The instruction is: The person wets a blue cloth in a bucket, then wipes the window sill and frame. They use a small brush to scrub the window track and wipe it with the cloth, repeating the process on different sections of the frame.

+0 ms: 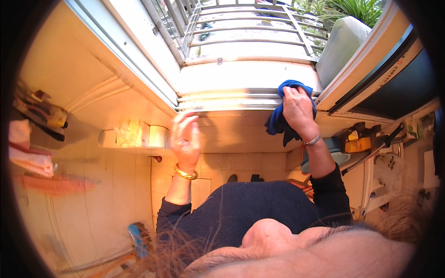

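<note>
My right hand point(298, 107) grips a crumpled blue cloth point(276, 121) at the right end of the sliding-window track point(229, 97). Part of the cloth lies over the metal rails, and its lower end hangs down over the inner side of the sill. A silver bracelet circles that wrist. My left hand point(185, 139) is raised near the left end of the track, empty, with its fingers apart; a gold bracelet point(186, 172) is on its wrist. Strong sunlight washes out much of the sill point(243, 74) beyond the rails.
Metal security bars point(247, 30) enclose the outer ledge. A translucent plastic container point(342, 48) stands outside at right, near a green plant point(347, 10). Toilet-paper-like white roll point(158, 136) sits at left. A basket of small items point(358, 142) is at right, and a blue brush point(138, 239) lower left.
</note>
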